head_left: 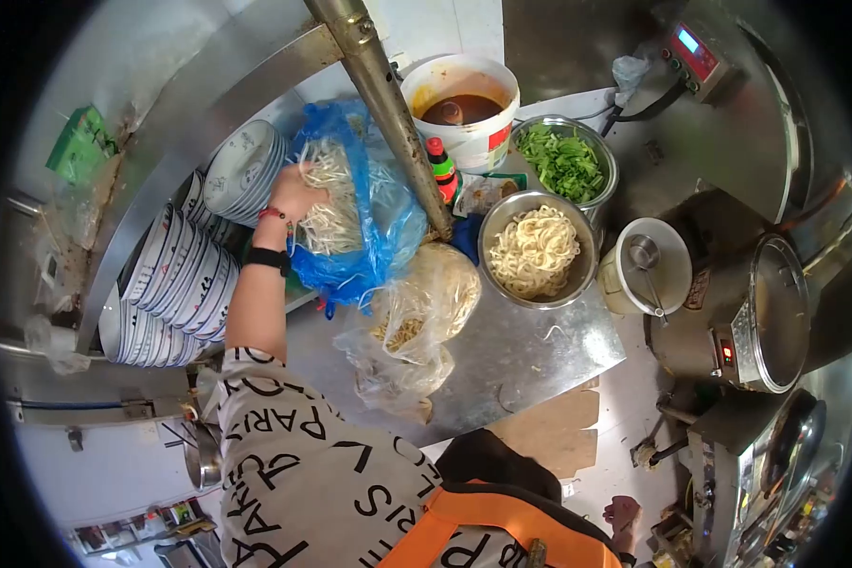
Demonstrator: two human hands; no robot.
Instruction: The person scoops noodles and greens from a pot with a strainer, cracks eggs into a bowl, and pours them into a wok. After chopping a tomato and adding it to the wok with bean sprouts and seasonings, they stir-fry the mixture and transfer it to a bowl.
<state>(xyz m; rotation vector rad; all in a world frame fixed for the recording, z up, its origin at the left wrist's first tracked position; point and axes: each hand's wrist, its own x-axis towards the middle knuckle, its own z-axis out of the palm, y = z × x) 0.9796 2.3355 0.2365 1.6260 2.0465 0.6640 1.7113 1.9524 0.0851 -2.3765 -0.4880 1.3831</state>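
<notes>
My left hand (298, 194) reaches into an open blue plastic bag (388, 237) on the steel counter (521, 350). Its fingers are closed on a bunch of pale bean sprouts (331, 204) inside the bag. A black watch and a red band sit on that wrist. My right hand is out of sight. Right of the bag stands a metal bowl of white noodles (535, 246). A clear plastic bag (426, 308) with more sprouts lies just below the blue one.
A slanted metal pole (379, 95) crosses above the blue bag. Behind are a white bucket of brown sauce (464, 104), a bowl of chopped greens (566, 161) and a sauce bottle (442, 166). Stacked patterned bowls (170, 284) fill the left. A lidded tub (646, 265) and steel cooker (757, 312) stand right.
</notes>
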